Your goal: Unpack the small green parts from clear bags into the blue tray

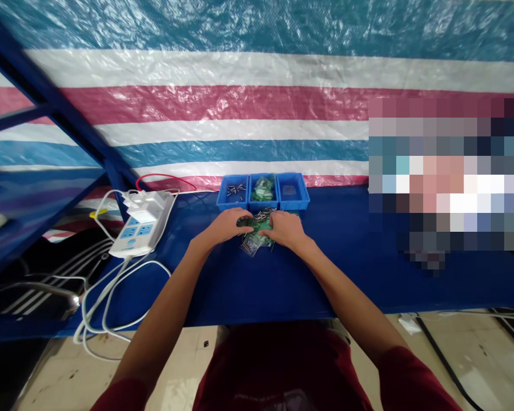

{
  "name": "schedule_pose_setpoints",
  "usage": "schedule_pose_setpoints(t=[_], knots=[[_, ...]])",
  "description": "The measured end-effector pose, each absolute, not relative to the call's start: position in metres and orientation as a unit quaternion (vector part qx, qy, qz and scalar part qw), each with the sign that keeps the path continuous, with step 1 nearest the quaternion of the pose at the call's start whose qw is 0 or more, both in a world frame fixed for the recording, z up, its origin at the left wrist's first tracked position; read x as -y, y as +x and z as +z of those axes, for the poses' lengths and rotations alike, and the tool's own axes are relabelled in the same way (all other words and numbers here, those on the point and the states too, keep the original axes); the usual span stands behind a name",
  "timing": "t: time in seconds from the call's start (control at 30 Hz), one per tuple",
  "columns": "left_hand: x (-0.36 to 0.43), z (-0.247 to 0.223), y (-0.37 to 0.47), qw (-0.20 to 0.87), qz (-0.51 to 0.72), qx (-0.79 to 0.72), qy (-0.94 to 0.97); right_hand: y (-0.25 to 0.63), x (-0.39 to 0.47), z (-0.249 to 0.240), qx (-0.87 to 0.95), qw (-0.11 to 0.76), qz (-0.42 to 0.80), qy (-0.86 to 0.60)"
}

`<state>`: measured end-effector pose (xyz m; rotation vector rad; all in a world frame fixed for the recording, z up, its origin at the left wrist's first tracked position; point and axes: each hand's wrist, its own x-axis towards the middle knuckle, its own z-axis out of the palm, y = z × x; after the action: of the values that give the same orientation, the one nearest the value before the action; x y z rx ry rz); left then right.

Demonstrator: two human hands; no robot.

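On the blue table, a pile of small green and clear packets with dark metal pieces (260, 229) lies between my two hands. My left hand (228, 224) rests at the pile's left side, its fingers curved and apart from the thumb. At the right side of the pile is my right hand (286, 228), curved the same way, thumb over the packets. Neither hand visibly lifts anything. Right behind the pile stand three blue bins: the left bin (220, 201) holds dark metal pieces, the middle bin (263, 205) green packets, the right bin (294, 204) a flat clear piece.
A white power strip (131, 246) with plugged-in adapters lies at the left of the table (257, 291), its white cables (107, 297) looping over the front edge. Behind the table hangs a striped plastic sheet (240, 103). A blurred-out area covers the right side.
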<state>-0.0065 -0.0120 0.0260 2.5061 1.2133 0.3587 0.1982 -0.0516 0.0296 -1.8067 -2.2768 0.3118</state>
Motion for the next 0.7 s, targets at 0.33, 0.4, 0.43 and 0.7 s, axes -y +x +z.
schedule_pose_setpoints(t=[0.33,0.4,0.43,0.7], knots=[[0.012,0.022,-0.004,0.221,0.216,-0.44,0.843,0.204,0.042,0.02,0.699,0.31,0.217,-0.606],[0.014,0.022,0.0,0.237,0.271,-0.449,0.818,0.206,0.04,0.018,0.677,0.387,0.255,-0.571],[0.015,0.022,0.002,0.246,0.3,-0.452,0.804,0.208,0.039,0.018,0.664,0.425,0.275,-0.551],[0.023,0.01,0.026,0.378,0.449,-0.427,0.688,0.203,0.04,0.014,0.573,0.58,0.392,-0.426]])
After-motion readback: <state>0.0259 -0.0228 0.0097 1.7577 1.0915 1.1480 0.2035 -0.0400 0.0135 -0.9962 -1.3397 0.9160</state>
